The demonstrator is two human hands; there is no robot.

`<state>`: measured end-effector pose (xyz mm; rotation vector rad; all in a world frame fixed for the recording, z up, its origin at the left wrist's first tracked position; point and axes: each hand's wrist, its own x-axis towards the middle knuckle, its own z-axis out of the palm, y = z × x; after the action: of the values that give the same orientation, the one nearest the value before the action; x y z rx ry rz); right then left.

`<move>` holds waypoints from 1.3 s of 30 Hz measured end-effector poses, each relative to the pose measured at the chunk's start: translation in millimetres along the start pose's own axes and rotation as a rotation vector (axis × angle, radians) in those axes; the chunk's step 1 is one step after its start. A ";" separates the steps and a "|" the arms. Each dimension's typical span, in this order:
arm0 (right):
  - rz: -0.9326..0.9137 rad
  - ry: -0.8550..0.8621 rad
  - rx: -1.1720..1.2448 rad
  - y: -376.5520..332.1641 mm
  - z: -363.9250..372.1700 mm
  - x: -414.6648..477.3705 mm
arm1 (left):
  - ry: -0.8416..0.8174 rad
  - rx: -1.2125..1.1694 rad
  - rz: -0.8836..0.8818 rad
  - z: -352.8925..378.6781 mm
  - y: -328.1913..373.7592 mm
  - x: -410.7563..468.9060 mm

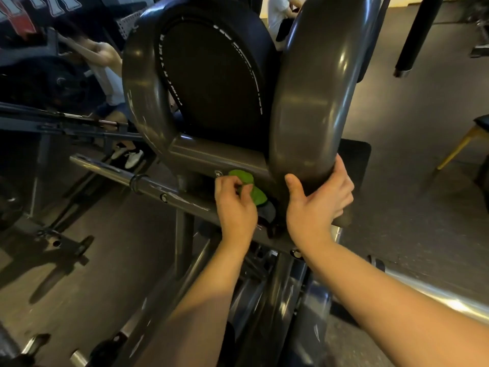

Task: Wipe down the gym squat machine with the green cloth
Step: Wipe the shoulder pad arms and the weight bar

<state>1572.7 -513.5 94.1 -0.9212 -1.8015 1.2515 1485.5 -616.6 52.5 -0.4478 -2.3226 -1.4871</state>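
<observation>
Green cloth (244,177) pinched by left hand (235,207); right hand (320,202) grips tube end (309,165).

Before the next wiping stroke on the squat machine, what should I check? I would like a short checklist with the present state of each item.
1. Left hand holds the green cloth: ok, fingers pinch it.
2. Cloth lies against the frame under the cross tube: ok.
3. Right hand steadies the machine: ok, it grips the lower end of the curved tube.
4. Black pad already wiped: cannot tell.
5. Person behind the machine is apart from both hands: ok.
</observation>
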 end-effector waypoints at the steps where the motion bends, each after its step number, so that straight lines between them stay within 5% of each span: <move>1: 0.003 -0.007 0.003 -0.2 -0.9 -0.2 | 0.043 -0.021 -0.042 -6.4 -1.8 9.1; 6: 0.017 -0.034 0.021 -2.8 -4.4 0.7 | 0.087 -0.016 -0.015 -4.2 -0.5 10.2; 12: 0.018 -0.095 0.052 -0.7 -16.1 2.5 | -0.169 0.032 0.110 22.9 9.1 -35.6; 16: -0.011 -0.170 0.083 3.2 -25.0 7.1 | 0.093 -0.062 -0.037 -4.7 4.5 12.4; 20: -0.003 -0.207 0.122 5.8 -34.6 14.4 | 0.145 -0.036 -0.024 -8.0 10.0 30.3; 30: -0.102 -0.437 0.175 17.1 -67.3 40.2 | -0.147 -0.072 -0.033 69.9 48.4 -90.8; 39: 0.019 -0.659 0.015 53.3 -117.7 58.4 | -0.299 -0.152 -0.230 43.4 67.6 -96.5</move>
<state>1656.0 -399.4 82.3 -0.5426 -2.2718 1.7123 1596.0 -557.3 46.6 -0.4853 -2.5721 -1.8230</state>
